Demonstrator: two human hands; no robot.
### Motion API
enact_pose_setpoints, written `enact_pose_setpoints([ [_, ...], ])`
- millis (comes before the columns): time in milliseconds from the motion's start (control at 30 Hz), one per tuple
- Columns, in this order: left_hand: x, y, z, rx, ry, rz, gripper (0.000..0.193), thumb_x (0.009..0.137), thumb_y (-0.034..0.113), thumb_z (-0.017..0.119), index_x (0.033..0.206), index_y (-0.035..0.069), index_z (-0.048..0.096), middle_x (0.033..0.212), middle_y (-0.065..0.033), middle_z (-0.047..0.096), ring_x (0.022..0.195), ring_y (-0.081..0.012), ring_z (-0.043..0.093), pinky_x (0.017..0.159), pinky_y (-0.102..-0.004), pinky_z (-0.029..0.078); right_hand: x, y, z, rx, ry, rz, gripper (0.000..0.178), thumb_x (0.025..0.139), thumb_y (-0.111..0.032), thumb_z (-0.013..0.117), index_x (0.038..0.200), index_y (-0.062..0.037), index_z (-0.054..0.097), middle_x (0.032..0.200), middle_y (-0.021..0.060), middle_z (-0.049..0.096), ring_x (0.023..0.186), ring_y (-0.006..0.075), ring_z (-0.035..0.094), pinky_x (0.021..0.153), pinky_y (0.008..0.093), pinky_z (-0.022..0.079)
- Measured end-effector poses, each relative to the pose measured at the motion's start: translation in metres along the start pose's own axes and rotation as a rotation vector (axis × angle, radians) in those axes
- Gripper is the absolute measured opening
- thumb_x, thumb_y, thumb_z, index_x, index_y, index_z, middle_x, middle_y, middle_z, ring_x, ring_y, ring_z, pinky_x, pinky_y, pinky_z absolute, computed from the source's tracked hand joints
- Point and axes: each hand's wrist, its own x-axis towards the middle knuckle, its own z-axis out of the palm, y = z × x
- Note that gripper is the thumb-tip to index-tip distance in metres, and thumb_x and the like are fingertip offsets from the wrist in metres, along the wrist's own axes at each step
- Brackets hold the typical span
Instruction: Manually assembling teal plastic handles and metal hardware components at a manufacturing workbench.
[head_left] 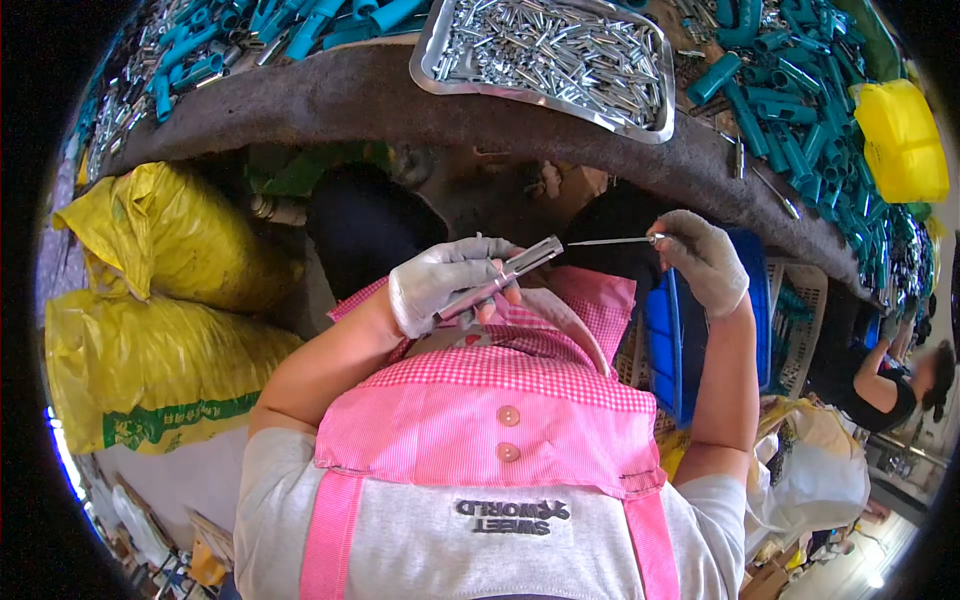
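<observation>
My left hand [440, 280], in a pale glove, is closed around a silver metal tube [535, 257] with a slotted open end. The tube tilts up to the right, in front of my pink apron. Level with that end, my right hand [705, 268], also gloved, pinches a thin pointed metal rod [610, 241] by its thicker end. The rod's tip points left at the tube's slotted end, a small gap apart. Above both hands, a metal tray [540, 101] heaped with small silver pins rests at the edge of the worktable.
The worktable's dark edge [270, 105] curves across. Teal tubular parts [800, 140] pile up on both sides of the tray. A yellow plastic container [900, 140] is at far right, a blue crate [662, 340] by my right arm. Yellow sacks [170, 350] stand left. Another person [880, 385] sits far right.
</observation>
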Motion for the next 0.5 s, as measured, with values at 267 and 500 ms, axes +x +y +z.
enact_pose_setpoints([
  [267,0.012,0.001,-0.001,0.08,-0.053,-0.069,0.037,0.088,0.014,0.049,0.123,0.0,0.044,0.084,-0.0096,0.06,0.049,-0.0057,0.044,0.041,-0.0167,0.036,0.007,-0.016,0.019,-0.113,-0.123,-0.018,0.014,0.082,-0.007,0.06,0.095,-0.0005,0.058,0.079,0.0006,0.057,0.071,0.007,0.05,0.065,0.0222,0.043],
  [500,0.014,0.003,-0.007,0.042,-0.166,-0.144,0.041,0.087,0.017,0.051,0.125,0.001,0.044,0.079,-0.0071,0.057,0.051,-0.0041,0.044,0.043,-0.0143,0.036,0.013,-0.02,0.032,-0.107,-0.267,0.041,0.015,0.082,-0.009,0.061,0.094,-0.0003,0.058,0.078,0.0023,0.059,0.072,0.0074,0.051,0.065,0.0237,0.044],
])
